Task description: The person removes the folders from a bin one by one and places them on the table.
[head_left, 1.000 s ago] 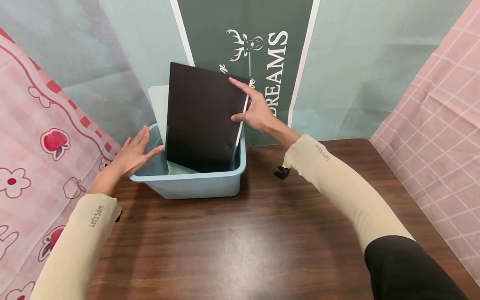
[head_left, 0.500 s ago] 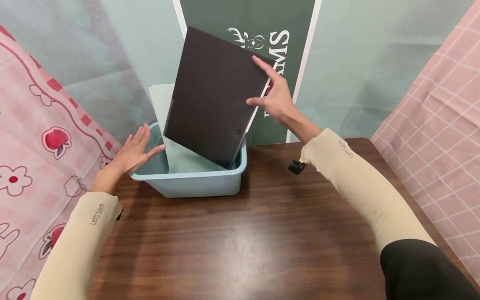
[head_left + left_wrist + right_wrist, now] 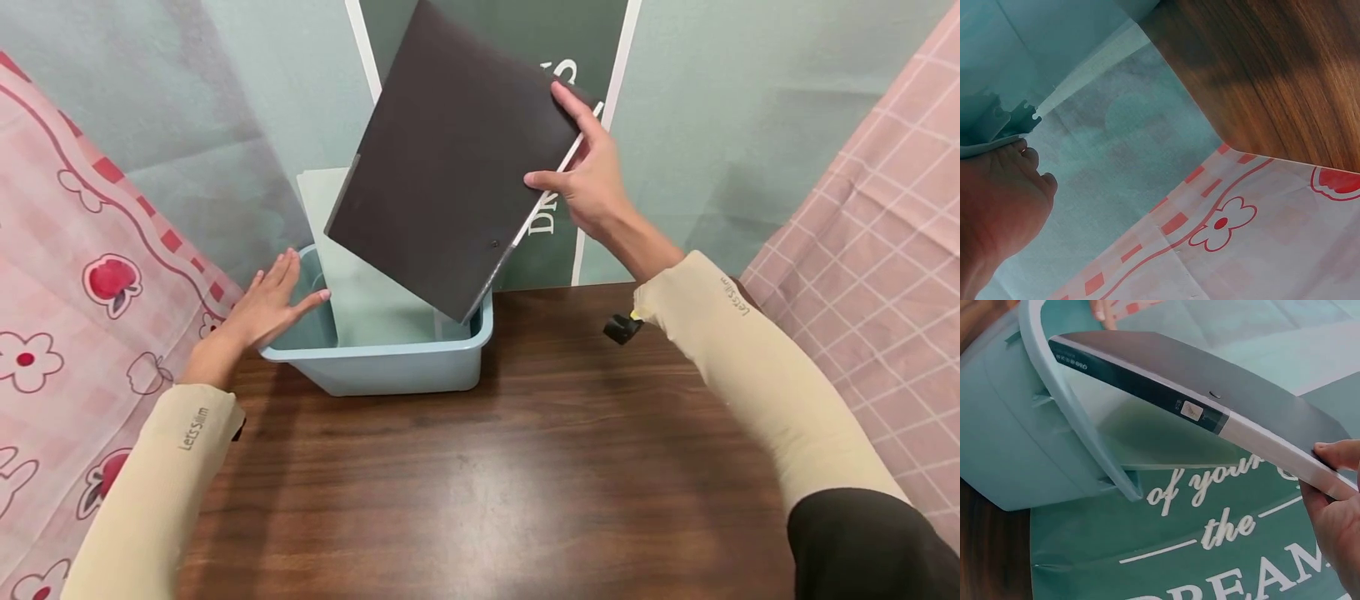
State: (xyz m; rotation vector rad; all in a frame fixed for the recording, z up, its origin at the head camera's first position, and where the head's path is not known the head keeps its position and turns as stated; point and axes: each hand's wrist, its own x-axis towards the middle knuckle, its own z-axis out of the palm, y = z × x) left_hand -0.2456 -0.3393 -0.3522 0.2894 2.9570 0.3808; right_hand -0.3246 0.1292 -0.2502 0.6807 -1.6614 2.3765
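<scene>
My right hand (image 3: 592,171) pinches a thin, flat black rectangular item (image 3: 457,158) by its right edge, thumb and index finger lying on the near face. It is tilted, with its lowest corner over the front right rim of a light blue plastic bin (image 3: 382,375). In the right wrist view its narrow side shows a white strip and a dark printed band with a small label (image 3: 1192,410). My left hand (image 3: 262,304) lies with straight fingers at the bin's left rim. A pale green flat sheet (image 3: 375,300) leans upright inside the bin.
The bin stands on a brown wooden table (image 3: 480,475) near its back edge. Behind hangs a green cloth with white lettering (image 3: 542,215). Pink patterned cloths border the left (image 3: 67,350) and right (image 3: 862,225) sides.
My right hand has lifted the black item up and to the right and tilted it clockwise, uncovering more of the pale green sheet. My left hand has stayed at the rim.
</scene>
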